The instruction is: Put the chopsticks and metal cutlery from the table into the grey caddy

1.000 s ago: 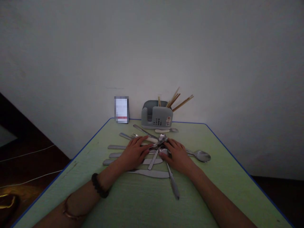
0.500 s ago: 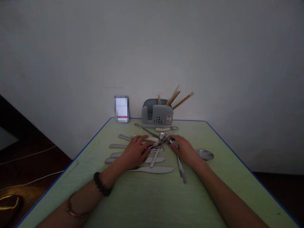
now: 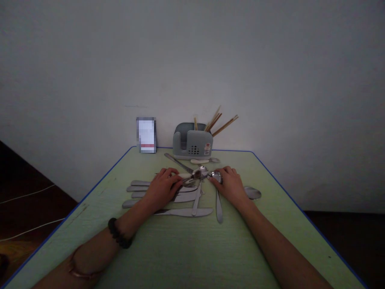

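My left hand (image 3: 164, 185) is closed at the left side of a pile of metal cutlery, thumb and fingertips on a fork (image 3: 190, 183) whose handle is hidden. My right hand (image 3: 230, 185) has its thumb and fingers closed on a shiny spoon (image 3: 216, 176). Between the hands lie another spoon bowl (image 3: 203, 171) and a handle (image 3: 197, 200) pointing towards me. Several table knives lie roughly side by side under and left of my left hand, the nearest knife (image 3: 192, 212) with its blade to the right.
Behind the pile stands a grey cutlery holder (image 3: 180, 146) with chopsticks (image 3: 224, 125) leaning right. A white-handled utensil (image 3: 200, 161) lies before it. A phone (image 3: 146, 134) leans on the wall. A large spoon (image 3: 252, 193) lies right of my right hand on the green table (image 3: 192, 253).
My view has shifted slightly, moving the scene left. The knives at left lie closer together. The spoon by my right hand has turned, its handle now pointing more straight towards me.
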The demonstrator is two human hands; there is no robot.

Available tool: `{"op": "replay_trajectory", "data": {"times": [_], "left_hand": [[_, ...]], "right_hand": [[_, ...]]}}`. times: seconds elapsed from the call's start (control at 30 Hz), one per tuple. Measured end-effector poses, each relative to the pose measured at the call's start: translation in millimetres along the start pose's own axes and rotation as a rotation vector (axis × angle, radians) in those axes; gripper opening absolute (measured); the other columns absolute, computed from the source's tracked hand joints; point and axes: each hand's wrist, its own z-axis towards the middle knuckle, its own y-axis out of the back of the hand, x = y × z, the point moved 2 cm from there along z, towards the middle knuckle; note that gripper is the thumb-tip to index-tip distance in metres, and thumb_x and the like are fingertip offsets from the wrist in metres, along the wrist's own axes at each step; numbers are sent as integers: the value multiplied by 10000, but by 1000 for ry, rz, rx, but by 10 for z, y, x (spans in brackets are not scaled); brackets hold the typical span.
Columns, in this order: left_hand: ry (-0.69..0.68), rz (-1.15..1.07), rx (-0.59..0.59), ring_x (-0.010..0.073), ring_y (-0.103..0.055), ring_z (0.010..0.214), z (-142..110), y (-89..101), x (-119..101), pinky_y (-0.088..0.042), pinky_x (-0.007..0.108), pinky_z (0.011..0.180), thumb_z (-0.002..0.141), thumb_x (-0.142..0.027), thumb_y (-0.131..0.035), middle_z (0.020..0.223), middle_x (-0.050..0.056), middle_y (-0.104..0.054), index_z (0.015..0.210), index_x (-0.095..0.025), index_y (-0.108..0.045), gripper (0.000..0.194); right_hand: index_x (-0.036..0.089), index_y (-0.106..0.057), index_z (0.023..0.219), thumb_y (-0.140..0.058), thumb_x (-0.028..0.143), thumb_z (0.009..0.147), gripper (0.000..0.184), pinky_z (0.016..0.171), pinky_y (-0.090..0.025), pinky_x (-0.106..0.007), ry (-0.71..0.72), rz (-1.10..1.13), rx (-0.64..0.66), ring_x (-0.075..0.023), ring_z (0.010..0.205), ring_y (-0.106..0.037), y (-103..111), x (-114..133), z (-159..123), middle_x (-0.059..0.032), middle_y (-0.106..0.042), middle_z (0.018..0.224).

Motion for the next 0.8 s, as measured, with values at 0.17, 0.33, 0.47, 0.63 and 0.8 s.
{"op": "replay_trajectory", "data": {"times": [0.17, 0.33, 0.47, 0.63, 0.8], "left_hand": [[-7, -25, -29, 229, -503, 1010, -2, 16, -45, -427, 419, 924, 865, -234, -459, 1079, 78, -578, 1015, -192, -600, 210], [-64, -56, -50, 228, -507, 1018, 6, 39, -114, -421, 405, 920, 855, -203, -462, 1075, 84, -593, 1012, -175, -590, 205], [-92, -40, -48, 218, -535, 982, 61, 29, -152, -421, 388, 886, 868, -196, -452, 1028, 73, -625, 990, -183, -595, 188], [3, 26, -16, 220, -575, 885, 149, 8, -137, -430, 393, 819, 922, -280, -385, 932, 74, -654, 962, -174, -600, 243], [62, 22, 31, 210, -586, 851, 198, -37, -102, -448, 366, 805, 948, -322, -324, 907, 73, -656, 980, -164, -589, 311]], "right_hand": [[140, -633, 1021, -544, 382, 834, 318, 795, -391, -329, -25, 67, -34, -244, 898, -538, -8, -82, 61, -125, -618, 953], [180, -652, 842, -508, 371, 852, 239, 622, -350, -267, -60, 216, -9, -175, 694, -561, -17, -150, 115, -35, -647, 737], [192, -637, 858, -477, 412, 865, 273, 554, -316, -250, -74, 238, -4, -160, 642, -565, -26, -123, 169, -27, -658, 730], [202, -629, 874, -468, 401, 863, 256, 544, -307, -248, -72, 193, -19, -167, 665, -582, -48, -53, 231, -34, -662, 742], [197, -596, 817, -391, 425, 873, 312, 555, -363, -253, 17, 396, -80, -161, 607, -570, -7, -93, 222, -20, -639, 682]]}}
